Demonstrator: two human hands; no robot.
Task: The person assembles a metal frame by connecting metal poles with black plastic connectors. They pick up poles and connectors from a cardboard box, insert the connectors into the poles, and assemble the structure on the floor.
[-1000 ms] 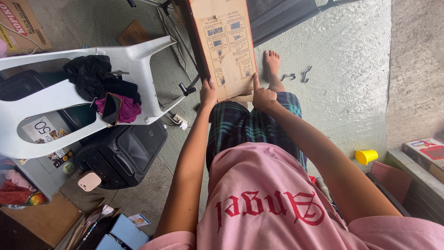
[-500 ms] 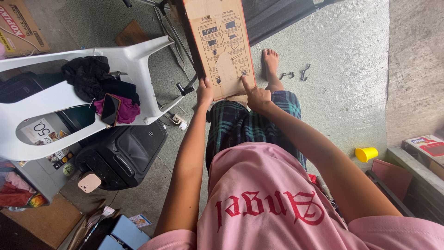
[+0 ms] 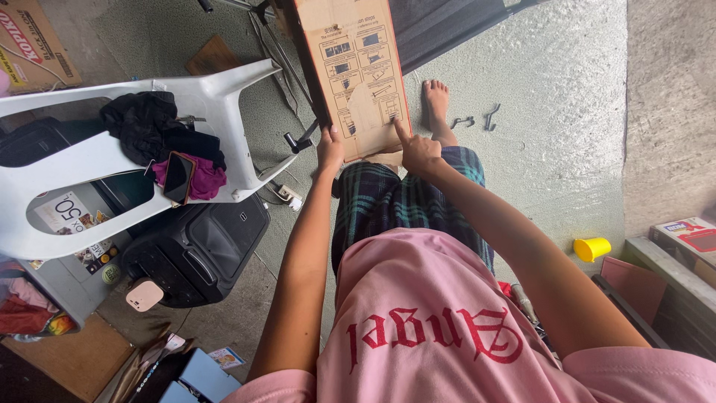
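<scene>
A brown cardboard box (image 3: 354,71) with black line drawings, a pink shirt (image 3: 440,328) with red lettering, dark green-and-blue plaid shorts (image 3: 388,205), a white chair (image 3: 112,142), a yellow cup (image 3: 591,248).

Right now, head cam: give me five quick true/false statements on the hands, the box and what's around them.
1. The left hand grips the cardboard box at its edge. True.
2. The right hand lies flat on the floor. False: its index finger points at a diagram on the box.
3. A phone lies on the white chair. True.
4. The cup is blue. False: yellow.
5. Both feet wear shoes. False: the visible foot is bare.
</scene>
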